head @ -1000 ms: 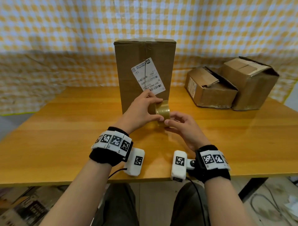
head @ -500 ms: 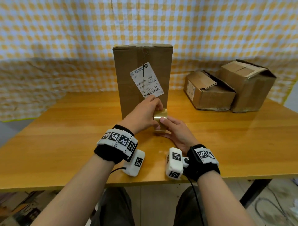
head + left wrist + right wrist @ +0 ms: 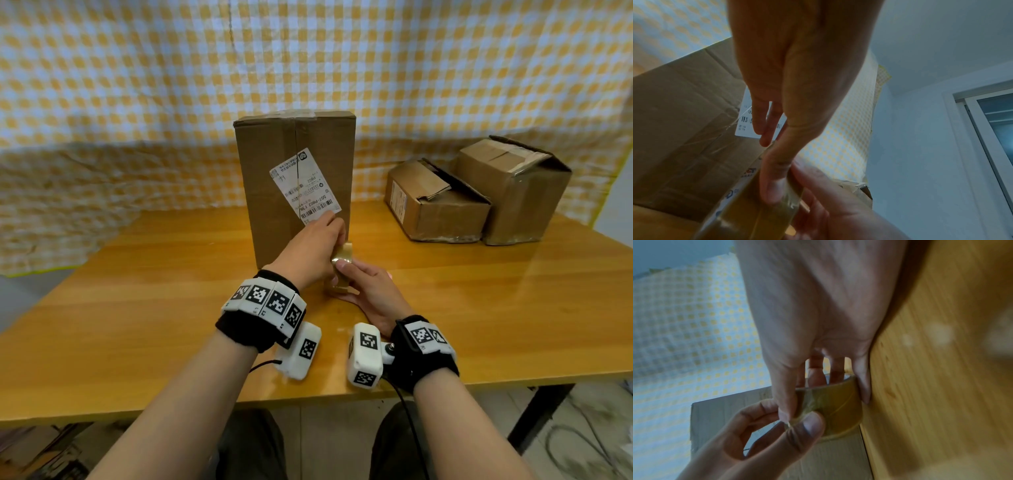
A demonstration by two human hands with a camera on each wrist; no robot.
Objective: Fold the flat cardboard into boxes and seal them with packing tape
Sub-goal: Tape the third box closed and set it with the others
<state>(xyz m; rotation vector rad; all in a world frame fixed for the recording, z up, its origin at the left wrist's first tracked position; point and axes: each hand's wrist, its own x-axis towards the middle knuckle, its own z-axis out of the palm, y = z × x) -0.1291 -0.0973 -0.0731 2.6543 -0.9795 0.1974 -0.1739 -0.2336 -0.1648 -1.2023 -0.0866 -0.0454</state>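
Observation:
A tall cardboard box (image 3: 274, 192) stands upright at the middle of the wooden table (image 3: 137, 325), with a white shipping label (image 3: 305, 186) on its near face. At its foot, a roll of brownish packing tape (image 3: 344, 255) stands on edge between both hands. My right hand (image 3: 363, 284) grips the roll (image 3: 840, 404), thumb on its rim and fingers through the core. My left hand (image 3: 334, 246) reaches from above. Its thumb (image 3: 801, 431) and forefinger pinch the loose tape end at the top of the roll (image 3: 740, 216). The box's taped seam (image 3: 701, 146) shows behind.
Two smaller cardboard boxes (image 3: 435, 205) (image 3: 513, 192) lie at the back right of the table, their flaps partly raised. A yellow checked cloth (image 3: 137, 102) hangs behind the table. The table's front edge (image 3: 308, 401) runs just behind my wrists.
Both hands have carried the roll down and forward to the foot of the tall box. The right hand has closed in under the roll and now lies low on the table.

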